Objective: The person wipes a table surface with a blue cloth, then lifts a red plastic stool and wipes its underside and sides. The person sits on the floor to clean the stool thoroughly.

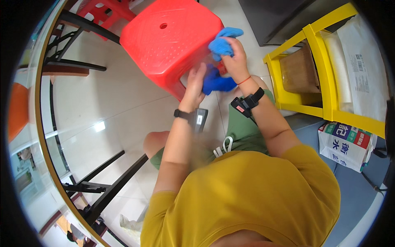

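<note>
A light blue cloth [222, 47] is bunched in my right hand [236, 57], beside the right edge of a red plastic stool [172, 37]. The stool's seat has a round hole and raised dots. My left hand [195, 85] is at the stool's near right corner, thumb raised. Right beside it is a dark blue, soft-looking item [217, 79], blurred by motion. Whether the left fingers grip this item or only touch it, I cannot tell. Both wrists carry black straps with small devices.
On the right, a yellow stool [327, 68] lies on its side, with a cardboard box [301, 71] and white packages. A printed paper bag [344, 146] rests on a blue-grey seat [358, 188]. Left, a glass-topped table [46, 123] has black metal legs. Another red stool [106, 15] stands behind.
</note>
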Demonstrator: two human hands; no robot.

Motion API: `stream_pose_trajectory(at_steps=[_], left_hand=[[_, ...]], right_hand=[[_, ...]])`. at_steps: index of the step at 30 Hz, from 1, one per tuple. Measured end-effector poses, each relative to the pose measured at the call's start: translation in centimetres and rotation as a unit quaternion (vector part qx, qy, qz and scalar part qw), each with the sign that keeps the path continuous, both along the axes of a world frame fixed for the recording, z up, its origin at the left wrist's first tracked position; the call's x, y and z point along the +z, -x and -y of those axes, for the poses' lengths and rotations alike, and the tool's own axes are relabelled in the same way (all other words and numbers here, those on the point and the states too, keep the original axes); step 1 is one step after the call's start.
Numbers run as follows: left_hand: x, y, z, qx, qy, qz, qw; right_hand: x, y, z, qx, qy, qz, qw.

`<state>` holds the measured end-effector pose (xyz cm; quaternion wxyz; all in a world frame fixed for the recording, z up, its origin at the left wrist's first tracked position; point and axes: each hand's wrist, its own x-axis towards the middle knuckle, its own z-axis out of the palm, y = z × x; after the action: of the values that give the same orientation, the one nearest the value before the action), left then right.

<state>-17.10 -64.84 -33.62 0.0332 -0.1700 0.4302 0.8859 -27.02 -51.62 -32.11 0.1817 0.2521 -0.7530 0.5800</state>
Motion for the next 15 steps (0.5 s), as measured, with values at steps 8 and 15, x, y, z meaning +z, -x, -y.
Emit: stream_pose_trajectory(at_steps=[8,15], left_hand=[[-0.8,0.6,-0.9,0.070,-0.077,0.027,0.994],[0.2,-2.7,1.7,0.138,0.004,-0.011,0.990]], right_hand=[[3.6,-2.6,2.9,-0.015,-0.148,-0.206,0.967],[-0.4,0.8,1.6,0.009,-0.090,-0.011,0.996]])
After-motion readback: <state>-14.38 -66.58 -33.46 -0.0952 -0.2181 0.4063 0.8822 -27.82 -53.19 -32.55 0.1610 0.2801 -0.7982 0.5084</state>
